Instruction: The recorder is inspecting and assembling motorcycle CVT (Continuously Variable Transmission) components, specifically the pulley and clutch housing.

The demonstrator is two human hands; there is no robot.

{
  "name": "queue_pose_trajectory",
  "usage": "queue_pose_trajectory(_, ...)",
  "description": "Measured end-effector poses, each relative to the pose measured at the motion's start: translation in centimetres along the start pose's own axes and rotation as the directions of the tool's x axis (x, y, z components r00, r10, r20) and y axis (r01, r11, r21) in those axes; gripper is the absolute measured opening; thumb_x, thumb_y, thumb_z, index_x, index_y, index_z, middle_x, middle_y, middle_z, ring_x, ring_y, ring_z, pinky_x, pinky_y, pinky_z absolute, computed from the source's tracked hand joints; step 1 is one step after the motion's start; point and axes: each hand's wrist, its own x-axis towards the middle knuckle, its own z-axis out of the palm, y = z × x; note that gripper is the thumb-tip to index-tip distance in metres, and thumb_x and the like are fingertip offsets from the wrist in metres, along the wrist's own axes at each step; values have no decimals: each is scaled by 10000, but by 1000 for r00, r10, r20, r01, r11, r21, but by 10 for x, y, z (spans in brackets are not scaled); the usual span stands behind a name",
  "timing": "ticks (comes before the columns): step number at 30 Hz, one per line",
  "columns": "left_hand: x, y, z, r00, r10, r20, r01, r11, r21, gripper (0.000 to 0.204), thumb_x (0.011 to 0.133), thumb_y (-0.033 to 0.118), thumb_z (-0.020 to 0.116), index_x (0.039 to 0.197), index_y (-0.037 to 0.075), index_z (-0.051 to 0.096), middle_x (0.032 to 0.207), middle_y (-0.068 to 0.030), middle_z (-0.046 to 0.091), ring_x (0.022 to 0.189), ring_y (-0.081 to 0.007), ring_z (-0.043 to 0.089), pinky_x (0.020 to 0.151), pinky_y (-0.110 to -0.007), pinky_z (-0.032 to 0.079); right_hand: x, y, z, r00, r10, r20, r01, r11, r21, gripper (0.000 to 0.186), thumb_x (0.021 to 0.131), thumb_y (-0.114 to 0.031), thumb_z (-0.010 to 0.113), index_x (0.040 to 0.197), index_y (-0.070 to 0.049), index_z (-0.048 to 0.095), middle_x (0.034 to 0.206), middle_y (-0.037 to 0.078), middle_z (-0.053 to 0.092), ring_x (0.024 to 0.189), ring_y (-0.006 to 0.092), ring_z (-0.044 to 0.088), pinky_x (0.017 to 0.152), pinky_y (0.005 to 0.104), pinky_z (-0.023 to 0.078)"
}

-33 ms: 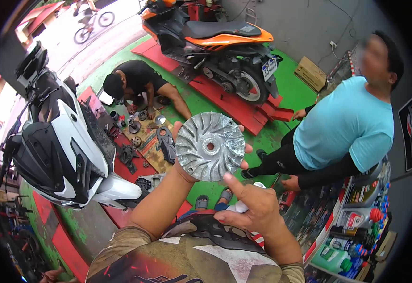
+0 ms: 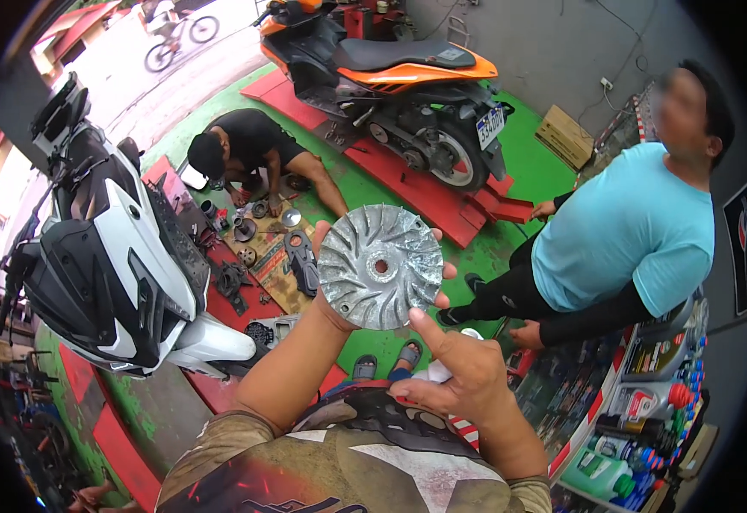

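Note:
My left hand [image 2: 329, 299] holds up a grey metal variator drive face [image 2: 365, 291], a round pulley half with curved fins and a centre hole. Its palm lies behind the disc, and fingertips show past the right rim. Just below the disc's lower right edge, my right hand [image 2: 467, 372] points its index finger at the fins, the tip at or very near the rim. The thumb is spread apart from it. A white cloth-like wad [image 2: 433, 374] shows between thumb and index and beyond the knuckles; the other fingers, mostly hidden, seem curled around it.
A white and black scooter [image 2: 147, 256] stands at left, an orange and black scooter [image 2: 407, 73] on a red ramp beyond. A crouching person [image 2: 249, 145] handles parts on cardboard [image 2: 279, 278]. Another person [image 2: 621, 222] stands at right beside a glass counter with bottles [image 2: 596, 470].
The bicycle out on the street has moved a little to the right. My hands and the drive face stay almost where they were.

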Motion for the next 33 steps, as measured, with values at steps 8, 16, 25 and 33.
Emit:
queue_pose_trajectory(8,37,-7,-18,986,156,-58,-154,988,28,1127,788,819,631,1596,87,342,1623,-271,282,1393,-672,304,1042,-827,342,6,60,-41,993,-61,100,74,989,-130,889,700,-564,861,1444,-147,608,628,20,497,489,161,516,456,325,423)
queue_pose_trajectory(16,79,-15,-40,981,177,-75,-179,983,-28,1141,800,794,650,1611,73,298,1623,-285,265,1435,-632,271,1019,-849,338,18,113,-73,991,-104,82,112,987,-113,916,691,-545,872,1469,-154,586,652,25,546,498,181,543,473,341,454)
queue_pose_trajectory(25,94,0,-67,959,258,-118,-251,966,66,1163,794,810,646,1606,59,289,1628,-318,238,1375,-643,370,970,-845,393,50,157,-81,995,23,99,-28,999,42,1063,675,-566,870,1554,-122,470,744,38,672,562,220,647,518,346,517)
queue_pose_trajectory(33,115,53,-95,948,217,-234,-196,975,109,1153,804,784,655,1593,23,298,1617,-304,278,1419,-609,333,991,-795,432,105,198,-61,971,85,222,-58,990,-125,1105,684,-641,819,1589,-153,414,797,95,718,596,278,691,518,386,527)
